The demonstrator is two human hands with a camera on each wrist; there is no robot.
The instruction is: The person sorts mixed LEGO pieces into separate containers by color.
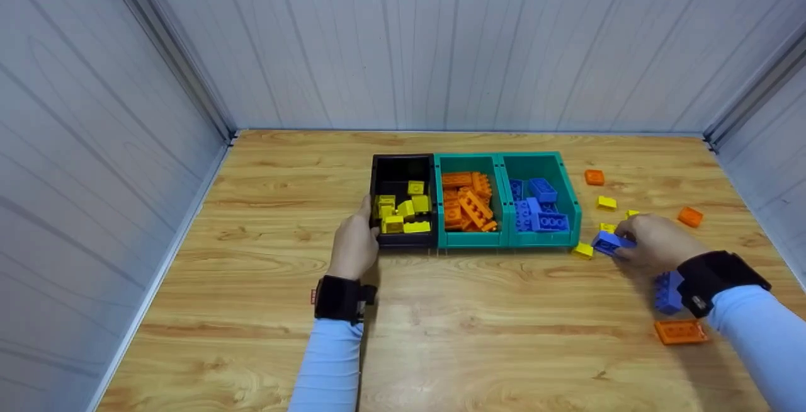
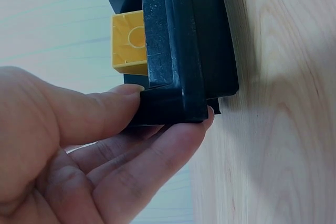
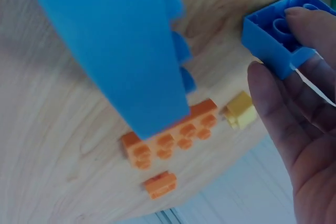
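Note:
My left hand (image 1: 354, 246) grips the front left corner of the black bin (image 1: 409, 240), thumb on the rim and fingers around the outside in the left wrist view. Yellow bricks (image 1: 406, 208) lie in that bin. On the right side, my right hand (image 1: 661, 243) pinches a blue brick (image 1: 607, 243) between thumb and fingers. The right wrist view shows this blue brick (image 3: 270, 48) with its hollow underside facing up. Close by are small yellow bricks (image 1: 582, 251), one of them partly hidden behind the hand.
Two teal bins adjoin the black one: the middle bin (image 1: 472, 240) has orange bricks, the right bin (image 1: 544, 240) blue ones. Another blue brick (image 1: 667, 292) and a long orange brick (image 1: 681, 332) lie near the right wrist. Smaller orange bricks (image 1: 594, 177) lie farther back.

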